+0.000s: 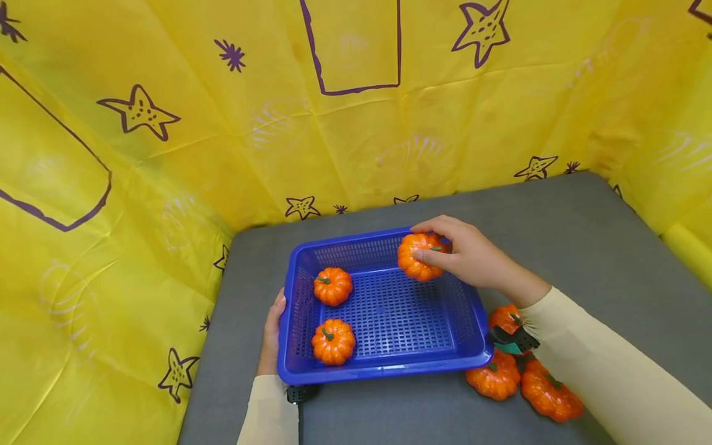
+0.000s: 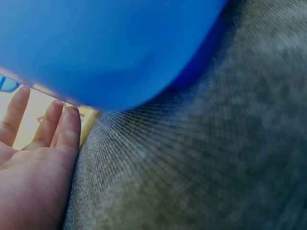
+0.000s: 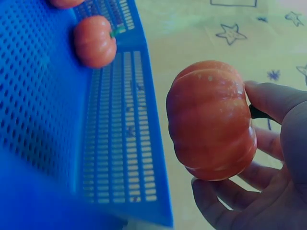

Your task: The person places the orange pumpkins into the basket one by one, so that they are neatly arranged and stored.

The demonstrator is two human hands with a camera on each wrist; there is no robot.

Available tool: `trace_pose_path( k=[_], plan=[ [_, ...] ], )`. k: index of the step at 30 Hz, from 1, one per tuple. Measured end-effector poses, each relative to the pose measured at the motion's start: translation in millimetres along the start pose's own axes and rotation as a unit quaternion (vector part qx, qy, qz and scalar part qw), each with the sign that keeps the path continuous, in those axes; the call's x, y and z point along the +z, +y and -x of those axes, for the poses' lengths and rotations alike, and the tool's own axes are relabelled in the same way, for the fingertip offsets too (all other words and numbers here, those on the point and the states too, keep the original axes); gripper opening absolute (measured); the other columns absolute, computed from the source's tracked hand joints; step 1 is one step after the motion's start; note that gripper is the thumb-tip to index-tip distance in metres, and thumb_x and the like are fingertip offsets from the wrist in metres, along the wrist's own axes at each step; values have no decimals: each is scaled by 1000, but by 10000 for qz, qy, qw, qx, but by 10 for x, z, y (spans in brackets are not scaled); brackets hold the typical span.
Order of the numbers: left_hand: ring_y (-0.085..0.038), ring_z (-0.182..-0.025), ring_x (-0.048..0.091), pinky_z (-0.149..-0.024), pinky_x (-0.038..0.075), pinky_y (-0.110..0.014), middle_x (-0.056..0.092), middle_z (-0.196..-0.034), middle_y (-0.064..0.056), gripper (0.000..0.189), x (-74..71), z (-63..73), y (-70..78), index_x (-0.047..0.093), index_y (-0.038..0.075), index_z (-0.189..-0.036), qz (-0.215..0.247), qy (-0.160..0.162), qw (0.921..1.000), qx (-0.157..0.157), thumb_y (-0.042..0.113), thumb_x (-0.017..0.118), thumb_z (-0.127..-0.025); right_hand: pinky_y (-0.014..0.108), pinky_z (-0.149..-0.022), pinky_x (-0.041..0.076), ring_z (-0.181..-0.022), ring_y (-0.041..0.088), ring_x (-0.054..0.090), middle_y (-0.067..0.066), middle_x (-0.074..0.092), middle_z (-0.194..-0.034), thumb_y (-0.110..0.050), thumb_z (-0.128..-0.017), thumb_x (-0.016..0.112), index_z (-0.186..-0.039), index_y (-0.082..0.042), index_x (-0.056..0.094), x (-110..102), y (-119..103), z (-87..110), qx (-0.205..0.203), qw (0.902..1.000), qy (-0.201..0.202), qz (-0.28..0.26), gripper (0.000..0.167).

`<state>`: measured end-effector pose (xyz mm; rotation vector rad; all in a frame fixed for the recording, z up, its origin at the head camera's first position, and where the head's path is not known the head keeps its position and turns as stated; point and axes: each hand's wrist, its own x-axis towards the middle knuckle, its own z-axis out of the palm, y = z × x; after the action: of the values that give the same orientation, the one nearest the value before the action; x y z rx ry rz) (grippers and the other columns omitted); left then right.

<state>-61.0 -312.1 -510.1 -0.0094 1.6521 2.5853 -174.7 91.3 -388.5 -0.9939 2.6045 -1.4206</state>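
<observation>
A small orange pumpkin (image 1: pixel 416 257) is pinched between the thumb and fingers of my right hand (image 1: pixel 473 253), over the far right corner of a blue plastic basket (image 1: pixel 384 372). In the right wrist view the held pumpkin (image 3: pixel 211 120) shows its ribbed side, with its stem towards the palm. Two more pumpkins lie in the basket's left side, one farther back (image 1: pixel 332 286) and one nearer (image 1: pixel 334 342). My left hand (image 1: pixel 271 334) touches the basket's outer left wall. The left wrist view shows its fingers (image 2: pixel 69 129) fairly straight, fingertips against the blue plastic.
Outside the basket's near right corner lie several pumpkins (image 1: pixel 495 377) on the grey tabletop (image 1: pixel 562 247), partly behind the right sleeve and a black wrist strap (image 1: pixel 514 340). Yellow cloth (image 1: pixel 356 136) with drawn stars hangs behind the table and at both sides.
</observation>
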Motion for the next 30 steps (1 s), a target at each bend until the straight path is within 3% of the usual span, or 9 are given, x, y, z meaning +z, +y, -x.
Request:
trace_pose_path(
  k=[4, 14, 23, 30],
  plan=[
    [-27, -140, 53, -115, 45, -44, 53, -160, -7, 53, -31, 19, -8, 37, 23, -168, -35, -13, 10000, 9, 36, 28, -118, 47, -91, 56, -113, 28, 62, 9, 68, -131, -23, -102, 81, -137, -6, 72, 105, -65, -67, -77, 9999, -151, -36, 39],
    [-31, -143, 49, -119, 41, -48, 42, -167, -15, 58, 16, 29, 22, 26, 17, -172, -55, 30, 9999, -139, 38, 26, -118, 44, -88, 59, -113, 29, 63, 11, 65, -135, -23, -102, 81, -141, -4, 70, 321, -200, -219, 25, 9987, -490, -161, 44],
    [-31, -143, 50, -118, 42, -47, 43, -167, -15, 58, -6, 15, 8, 30, 19, -172, -22, -78, 9998, -163, 38, 26, -118, 43, -90, 58, -112, 27, 64, 9, 65, -135, -28, -103, 79, -140, -7, 71, 533, -259, -346, 126, 9976, -594, -340, 43],
    [-31, -141, 51, -116, 44, -47, 42, -166, -17, 59, 18, 3, 10, 30, 17, -172, -65, 74, 9998, -178, 38, 29, -116, 41, -92, 57, -114, 26, 63, 10, 64, -136, -31, -105, 77, -141, -7, 70, 692, -274, -446, 189, 9963, -730, -425, 44]
  ],
)
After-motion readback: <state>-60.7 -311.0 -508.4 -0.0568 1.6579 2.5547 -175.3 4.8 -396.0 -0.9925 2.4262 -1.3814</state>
